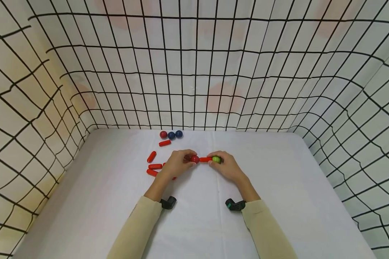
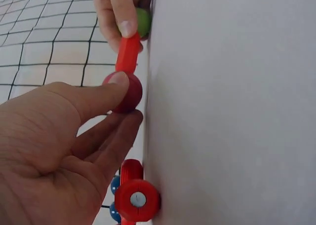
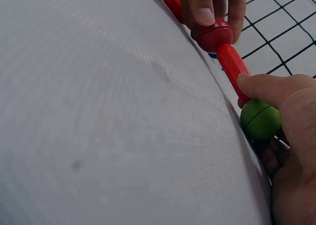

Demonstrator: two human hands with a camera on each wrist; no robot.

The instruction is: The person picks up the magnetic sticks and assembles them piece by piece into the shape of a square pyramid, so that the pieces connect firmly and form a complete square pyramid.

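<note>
Pinches the red ball (image 1: 195,159) with the left hand (image 1: 175,163) and grips the red rod (image 1: 205,159) and green ball (image 1: 216,159) in the right hand (image 1: 227,166), seemingly to keep all three aligned over the white tablecloth (image 1: 262,162), with loose red rods (image 1: 155,166) beside the left within reach.

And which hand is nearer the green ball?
Right hand: it is around the green ball; the left hand pinches a red ball at the opposite end of the red rod.
</note>
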